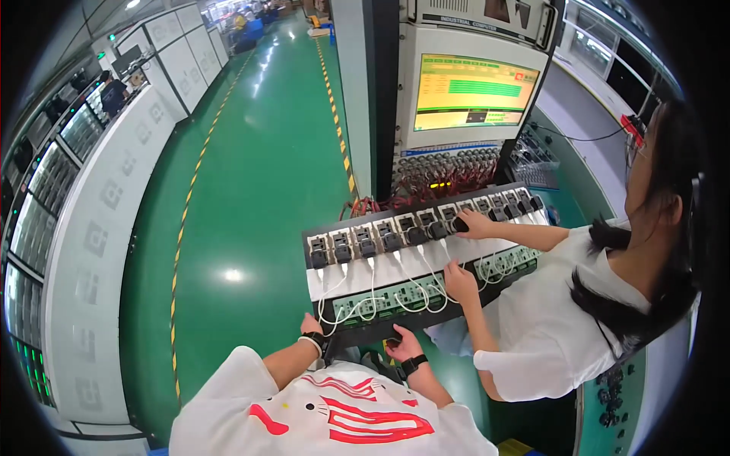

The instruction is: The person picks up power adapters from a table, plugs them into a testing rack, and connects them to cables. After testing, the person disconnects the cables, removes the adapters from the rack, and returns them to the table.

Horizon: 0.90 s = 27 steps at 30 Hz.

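Observation:
A long test bench [323,285] stands before me, with a row of black chargers [366,245] in sockets along its back. White cables [399,262] run from several of them to green circuit boards [388,300] at the front. My left hand [311,325] is at the bench's near left corner, its fingers mostly hidden. Just off the front edge, my right hand [405,346] is closed around a small black block [395,335], partly covered by the fingers. Dark bands circle both my wrists.
At my right, a co-worker has one hand [477,225] on a black charger and the other [460,283] over the boards. A cabinet with a lit screen [477,91] rises behind the bench. Left lies a green floor [251,182] with striped lines and a white partition [99,228].

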Tool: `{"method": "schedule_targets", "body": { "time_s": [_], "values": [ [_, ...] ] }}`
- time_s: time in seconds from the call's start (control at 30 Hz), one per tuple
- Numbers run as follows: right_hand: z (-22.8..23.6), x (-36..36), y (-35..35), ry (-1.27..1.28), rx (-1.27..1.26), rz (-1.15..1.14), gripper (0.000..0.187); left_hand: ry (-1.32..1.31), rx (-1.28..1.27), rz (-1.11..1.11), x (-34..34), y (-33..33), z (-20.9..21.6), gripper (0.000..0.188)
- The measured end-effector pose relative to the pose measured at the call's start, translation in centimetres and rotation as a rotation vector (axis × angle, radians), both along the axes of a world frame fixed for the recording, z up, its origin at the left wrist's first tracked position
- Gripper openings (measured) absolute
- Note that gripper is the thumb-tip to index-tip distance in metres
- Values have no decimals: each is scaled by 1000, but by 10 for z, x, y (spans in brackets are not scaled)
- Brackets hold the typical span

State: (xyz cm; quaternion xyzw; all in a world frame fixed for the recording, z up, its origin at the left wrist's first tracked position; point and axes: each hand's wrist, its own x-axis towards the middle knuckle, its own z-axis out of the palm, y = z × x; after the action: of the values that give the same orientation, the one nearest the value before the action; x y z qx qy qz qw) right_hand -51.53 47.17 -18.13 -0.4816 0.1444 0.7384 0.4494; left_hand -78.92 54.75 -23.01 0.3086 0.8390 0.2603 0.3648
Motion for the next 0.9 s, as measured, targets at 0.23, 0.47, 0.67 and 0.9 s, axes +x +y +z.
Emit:
{"method": "schedule_targets", "body": {
  "time_s": [0.23, 0.47, 0.67, 0.9],
  "values": [
    [47, -11, 6, 18, 69, -90, 13, -121, 45, 132, -2, 0, -14, 55],
    [15, -14, 4, -95, 86, -128, 18, -175, 60, 86, -2, -1, -9, 54],
    [9, -15, 7, -181, 102, -123, 21, -126, 50, 96, 5, 3, 13, 57],
    [11, -14, 4, -138, 58, -183, 18, -1000, -57, 426, -16, 11, -9, 62]
  ]
}}
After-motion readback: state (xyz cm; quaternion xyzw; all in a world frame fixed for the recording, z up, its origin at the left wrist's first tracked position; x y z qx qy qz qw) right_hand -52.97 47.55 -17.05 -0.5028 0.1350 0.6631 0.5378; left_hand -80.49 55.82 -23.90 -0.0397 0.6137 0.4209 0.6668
